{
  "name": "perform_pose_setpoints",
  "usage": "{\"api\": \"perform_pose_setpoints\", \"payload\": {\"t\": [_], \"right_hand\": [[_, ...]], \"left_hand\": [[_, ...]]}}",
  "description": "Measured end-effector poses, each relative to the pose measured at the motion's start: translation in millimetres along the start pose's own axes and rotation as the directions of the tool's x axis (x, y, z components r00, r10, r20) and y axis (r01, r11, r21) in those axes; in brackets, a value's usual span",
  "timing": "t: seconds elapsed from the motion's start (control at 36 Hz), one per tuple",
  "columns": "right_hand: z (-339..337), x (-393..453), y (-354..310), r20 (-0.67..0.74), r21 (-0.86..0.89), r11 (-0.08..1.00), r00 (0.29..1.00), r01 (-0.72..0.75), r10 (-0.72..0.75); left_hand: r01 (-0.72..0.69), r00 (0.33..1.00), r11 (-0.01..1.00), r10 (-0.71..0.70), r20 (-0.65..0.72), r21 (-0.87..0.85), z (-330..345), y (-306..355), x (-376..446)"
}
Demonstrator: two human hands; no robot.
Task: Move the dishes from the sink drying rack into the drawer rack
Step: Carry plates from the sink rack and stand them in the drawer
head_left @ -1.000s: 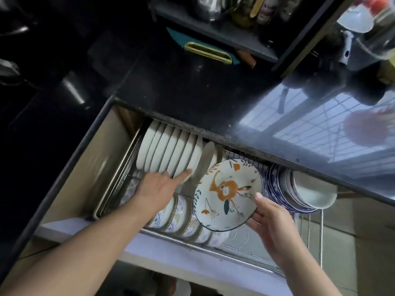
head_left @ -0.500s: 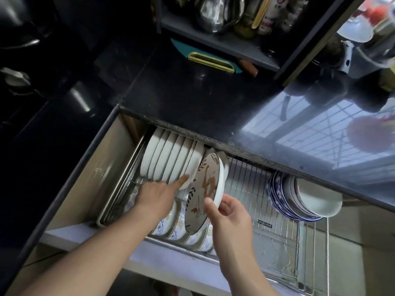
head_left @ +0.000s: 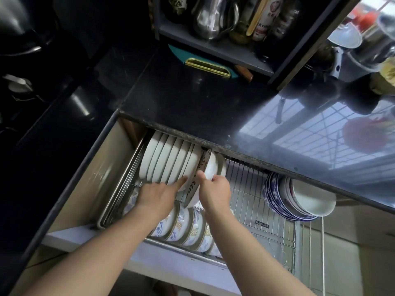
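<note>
My right hand (head_left: 214,189) pinches the patterned plate (head_left: 195,180) upright in the drawer rack (head_left: 252,189); my left hand (head_left: 157,194) presses the white plates (head_left: 168,161).

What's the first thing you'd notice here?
Two hands in an open drawer rack: the right hand slots a patterned plate upright beside a row of white plates, which the left hand steadies. Stacked blue bowls lie at the drawer's right.

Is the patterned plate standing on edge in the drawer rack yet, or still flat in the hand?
On edge: the patterned plate stands in the rack beside the white plates, with the right hand on it.
</note>
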State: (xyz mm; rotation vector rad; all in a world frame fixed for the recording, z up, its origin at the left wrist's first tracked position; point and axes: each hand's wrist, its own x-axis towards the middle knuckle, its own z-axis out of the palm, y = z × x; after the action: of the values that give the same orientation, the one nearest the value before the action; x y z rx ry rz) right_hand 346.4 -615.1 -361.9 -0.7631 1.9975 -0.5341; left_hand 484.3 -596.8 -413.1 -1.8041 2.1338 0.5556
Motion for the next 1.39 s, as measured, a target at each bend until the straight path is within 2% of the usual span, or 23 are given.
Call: {"api": "perform_pose_setpoints", "payload": {"t": [0.11,0.28,0.53,0.72,0.83,0.97,1.22,1.39], "right_hand": [[22,26,-8,-0.025,-0.074,0.997,0.999,-0.027,0.025],[38,52,-24,0.005,-0.192,0.981,1.0,0.011,-0.01],[47,64,-27,0.034,-0.111,0.994,0.999,0.013,-0.01],[37,61,-15,0.098,-0.256,0.946,0.979,0.2,-0.181],[34,66,-17,0.083,-0.323,0.923,0.978,0.209,-0.193],[27,68,-18,0.046,-0.234,0.965,0.993,0.12,-0.113],[33,75,-5,-0.042,-0.097,0.989,0.992,0.115,-0.119],[51,71,-4,-0.102,-0.146,0.981,0.985,0.124,-0.14]], "left_hand": [[-0.005,1.0,1.0,0.005,0.002,0.005,-1,1,-1],[-0.003,1.0,1.0,0.003,0.009,0.013,2,1,-1],[0.025,1.0,1.0,-0.026,0.011,0.01,4,2,-2],[0.042,0.999,0.997,-0.04,0.033,-0.071,6,2,-3],[0.04,0.999,0.997,-0.038,0.037,-0.066,4,3,-3],[0.04,0.999,0.998,-0.038,0.034,-0.046,4,4,-3],[0.067,0.997,0.994,-0.063,0.045,-0.086,8,8,-4],[0.072,0.996,0.994,-0.067,0.066,-0.079,6,8,-5]]}}
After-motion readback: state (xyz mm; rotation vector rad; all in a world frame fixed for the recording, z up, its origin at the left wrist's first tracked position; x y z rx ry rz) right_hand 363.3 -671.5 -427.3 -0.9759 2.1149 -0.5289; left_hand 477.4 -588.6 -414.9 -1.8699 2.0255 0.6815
